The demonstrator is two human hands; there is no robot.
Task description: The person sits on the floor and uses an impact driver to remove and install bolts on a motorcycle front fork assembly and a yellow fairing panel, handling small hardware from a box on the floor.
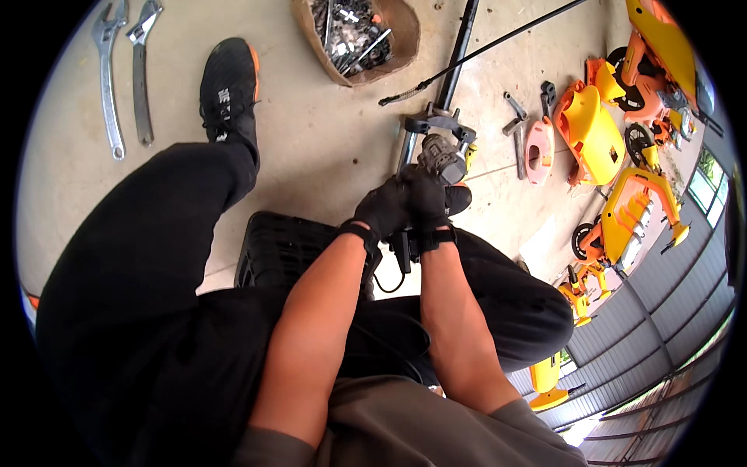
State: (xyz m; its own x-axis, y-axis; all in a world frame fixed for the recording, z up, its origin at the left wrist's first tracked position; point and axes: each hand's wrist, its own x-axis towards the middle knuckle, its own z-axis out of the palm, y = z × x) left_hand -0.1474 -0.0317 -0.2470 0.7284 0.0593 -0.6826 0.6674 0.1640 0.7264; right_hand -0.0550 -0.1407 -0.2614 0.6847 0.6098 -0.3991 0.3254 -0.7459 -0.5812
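Note:
Both my hands wear black gloves and meet just right of centre. My right hand (426, 193) is closed around a power tool (442, 159) with a dusty grey-brown body, pointing away from me. Pressed up beside it, my left hand (383, 207) is also closed, and its fingers and whatever they grip are hidden. Just beyond the tool lies a dark fork clamp (440, 123) with a metal tube running under my hands. A long black tube (457, 58) extends from the clamp toward the far edge. The tool's tip and its contact point cannot be made out.
An open cardboard box (405, 35) of small metal parts stands ahead. Two adjustable wrenches, one silver (110, 89) and one darker (141, 93), lie far left. A thin black rod (498, 39) crosses the tube. Yellow-orange body panels (595, 136) and a T-shaped tool (517, 136) lie right.

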